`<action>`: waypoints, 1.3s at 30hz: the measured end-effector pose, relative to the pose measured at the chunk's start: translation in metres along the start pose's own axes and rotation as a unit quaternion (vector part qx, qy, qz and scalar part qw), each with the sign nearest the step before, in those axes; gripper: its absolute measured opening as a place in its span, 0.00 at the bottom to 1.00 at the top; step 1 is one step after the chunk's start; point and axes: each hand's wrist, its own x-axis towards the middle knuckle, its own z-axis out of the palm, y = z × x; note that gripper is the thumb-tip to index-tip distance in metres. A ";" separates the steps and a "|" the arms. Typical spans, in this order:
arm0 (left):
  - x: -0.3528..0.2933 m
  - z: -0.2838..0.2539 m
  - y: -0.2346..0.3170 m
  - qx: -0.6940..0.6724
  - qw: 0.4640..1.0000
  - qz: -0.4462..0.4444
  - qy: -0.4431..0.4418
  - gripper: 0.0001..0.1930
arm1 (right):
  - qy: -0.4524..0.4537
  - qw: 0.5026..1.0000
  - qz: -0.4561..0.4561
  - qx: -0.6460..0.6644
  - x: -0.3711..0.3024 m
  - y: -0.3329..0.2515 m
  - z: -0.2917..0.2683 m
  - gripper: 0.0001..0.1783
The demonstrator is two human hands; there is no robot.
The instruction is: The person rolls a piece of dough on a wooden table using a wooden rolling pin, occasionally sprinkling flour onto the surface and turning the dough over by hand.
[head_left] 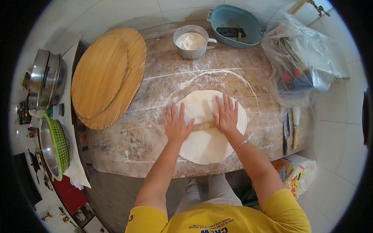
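At the centre of the frame, a smooth, matt sheet of dough [206, 151] and a plain wooden rolling pin [203, 126] rest on a worn, flour-dusted wooden table [124, 145]. Along the top, from left to right, are ridged wooden boards [134, 77], a dull metal mug [191, 53], a smooth plastic basin [248, 38] and a glossy, crinkled clear plastic bag [324, 48]. At the left edge sits a shiny metal bowl [48, 143] beside a green plastic basket [62, 145], while a matt cloth shirt [252, 219] fills the bottom.

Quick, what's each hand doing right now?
Left hand: open, fingers spread, palm over the rolling pin.
Right hand: open, palm over the same pin, above the dough.
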 end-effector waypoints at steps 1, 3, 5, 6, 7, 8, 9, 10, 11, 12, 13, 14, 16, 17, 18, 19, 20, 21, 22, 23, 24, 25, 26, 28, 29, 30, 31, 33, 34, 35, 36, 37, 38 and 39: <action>0.018 -0.001 -0.001 0.016 1.000 -0.019 0.009 0.37 | 0.035 0.999 0.011 0.008 0.027 0.002 0.005 0.36; 0.054 0.004 -0.005 -0.004 0.997 -0.066 0.034 0.37 | 0.095 0.995 0.036 0.019 0.060 0.005 0.013 0.36; 0.056 0.012 -0.009 -0.019 0.994 -0.098 0.050 0.39 | 0.067 0.997 0.031 0.011 0.062 0.007 0.017 0.37; 0.046 0.016 -0.008 -0.018 0.995 -0.095 0.033 0.39 | 0.061 0.998 0.025 0.006 0.066 0.008 0.015 0.37; 0.031 0.015 -0.004 -0.016 0.996 -0.090 0.023 0.40 | 0.060 0.998 -0.004 0.000 0.053 0.010 0.014 0.39; 0.017 0.012 -0.001 -0.013 0.996 -0.086 0.016 0.41 | 0.037 0.999 -0.022 0.015 0.036 0.009 0.009 0.40; 0.000 0.011 0.005 -0.023 0.998 -0.061 -0.014 0.41 | 0.012 0.999 -0.038 0.026 0.014 0.012 0.002 0.41; -0.021 0.008 0.008 -0.029 0.998 -0.038 -0.046 0.40 | -0.005 0.997 -0.070 0.015 -0.010 0.016 -0.001 0.43; -0.037 0.004 0.008 -0.044 0.998 -0.016 -0.044 0.41 | -0.060 0.995 -0.074 0.030 -0.024 0.008 -0.021 0.42; -0.052 0.002 0.010 -0.063 0.997 0.010 -0.044 0.41 | -0.084 0.993 -0.079 0.014 -0.040 0.005 -0.032 0.42; -0.068 -0.001 0.011 -0.066 0.995 0.030 -0.065 0.41 | -0.108 0.988 -0.109 -0.008 -0.053 0.006 -0.040 0.37; -0.079 -0.003 0.011 -0.068 0.993 0.050 -0.083 0.41 | -0.135 0.983 -0.122 0.002 -0.067 0.014 -0.039 0.34; -0.101 -0.001 0.005 -0.100 0.987 0.088 -0.089 0.41 | -0.160 0.976 -0.145 0.019 -0.077 0.030 -0.028 0.31; -0.103 0.002 0.000 -0.115 0.983 0.106 -0.095 0.40 | -0.151 0.976 -0.154 0.027 -0.070 0.039 -0.025 0.31; -0.095 -0.002 -0.002 -0.113 0.985 0.099 -0.090 0.40 | -0.146 0.976 -0.160 0.037 -0.061 0.042 -0.025 0.31; -0.079 -0.007 -0.002 -0.115 0.985 0.093 -0.086 0.39 | -0.143 0.975 -0.164 0.045 -0.049 0.043 -0.025 0.32; -0.061 -0.007 -0.003 -0.117 0.986 0.086 -0.082 0.39 | -0.122 0.980 -0.151 0.041 -0.036 0.039 -0.025 0.33; -0.045 0.004 -0.007 -0.092 0.992 0.057 -0.069 0.37 | -0.104 0.984 -0.141 0.037 -0.019 0.028 -0.028 0.34; -0.024 0.009 -0.007 -0.061 0.996 0.048 -0.034 0.36 | -0.083 0.987 -0.131 0.031 0.001 0.023 -0.025 0.35; -0.003 0.012 -0.006 -0.030 0.999 0.037 0.001 0.35 | -0.056 0.991 -0.123 0.017 0.017 0.024 -0.015 0.37; 0.024 0.013 -0.005 -0.016 1.000 0.007 0.004 0.35 | -0.037 0.996 -0.085 0.001 0.039 0.026 0.000 0.37; 0.048 0.010 -0.007 0.003 1.000 -0.027 0.006 0.34 | -0.009 0.998 -0.067 -0.010 0.068 0.022 0.009 0.36; 0.074 0.010 -0.010 0.004 0.999 -0.044 0.026 0.34 | 0.012 0.999 -0.043 -0.004 0.095 0.022 0.015 0.36; 0.117 0.008 -0.013 0.006 0.995 -0.070 0.071 0.35 | 0.063 0.998 0.008 0.006 0.133 0.021 0.020 0.37; 0.125 0.006 -0.017 0.003 0.995 -0.072 0.072 0.35 | 0.070 0.997 0.005 0.011 0.137 0.018 0.024 0.37; 0.122 0.008 -0.021 -0.004 0.995 -0.078 0.066 0.35 | 0.068 0.998 0.002 0.013 0.133 0.018 0.029 0.37; 0.125 0.009 -0.020 -0.017 0.994 -0.082 0.064 0.35 | 0.070 0.998 -0.003 0.010 0.134 0.021 0.028 0.37; 0.084 0.013 -0.015 -0.023 0.999 -0.029 0.032 0.37 | 0.020 0.998 -0.056 0.015 0.093 0.026 0.017 0.39; 0.062 0.010 -0.012 -0.038 0.999 0.006 0.004 0.36 | -0.015 0.997 -0.070 0.017 0.065 0.031 0.013 0.41; 0.037 0.007 -0.012 -0.050 0.998 0.037 -0.026 0.36 | -0.044 0.994 -0.095 0.028 0.044 0.024 -0.005 0.42; 0.018 0.006 -0.012 -0.033 0.995 0.079 -0.059 0.37 | -0.089 0.992 -0.069 0.055 0.015 0.026 -0.011 0.44; 0.000 0.005 -0.014 -0.088 0.988 0.116 -0.055 0.37 | -0.107 0.989 -0.075 0.070 -0.013 0.035 -0.005 0.46; 0.008 0.005 -0.018 -0.074 0.988 0.125 -0.051 0.37 | -0.130 0.985 -0.069 0.093 -0.021 0.031 -0.017 0.46; 0.015 0.007 -0.019 -0.063 0.988 0.135 -0.051 0.38 | -0.112 0.989 -0.053 0.075 -0.013 0.031 -0.016 0.45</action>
